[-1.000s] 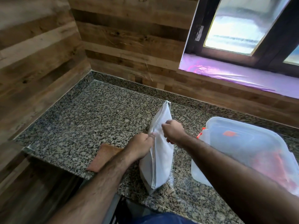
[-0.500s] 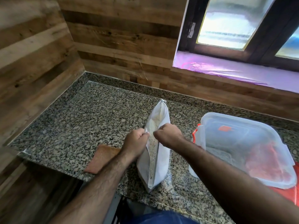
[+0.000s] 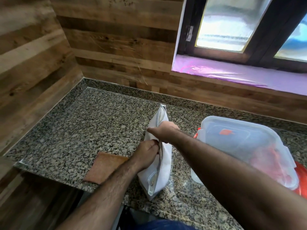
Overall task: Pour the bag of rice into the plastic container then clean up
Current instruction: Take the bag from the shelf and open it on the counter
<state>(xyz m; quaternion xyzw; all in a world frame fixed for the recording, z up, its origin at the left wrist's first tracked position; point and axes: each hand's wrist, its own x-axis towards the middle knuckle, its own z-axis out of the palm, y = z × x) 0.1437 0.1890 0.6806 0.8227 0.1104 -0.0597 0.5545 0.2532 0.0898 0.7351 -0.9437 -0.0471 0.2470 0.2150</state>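
A white zip bag of rice (image 3: 163, 171) stands upright on the granite counter (image 3: 93, 130), its zipped top edge running away from me. My left hand (image 3: 146, 155) pinches the left lip of the bag's mouth. My right hand (image 3: 164, 131) grips the right lip a little farther back, and the mouth is parted between them. To the right sits the clear plastic container (image 3: 245, 146), its clear lid resting on top and red clips showing at its left side.
A brown cloth (image 3: 106, 168) lies flat by the counter's front edge, just left of my left forearm. Wooden walls close the counter's left and back sides. A window with a purple-lined sill (image 3: 232, 72) is above right. Something red (image 3: 301, 180) lies beside the container.
The bag's mouth went from closed to parted. My left hand slid nearer along the lip and my right hand moved farther back.
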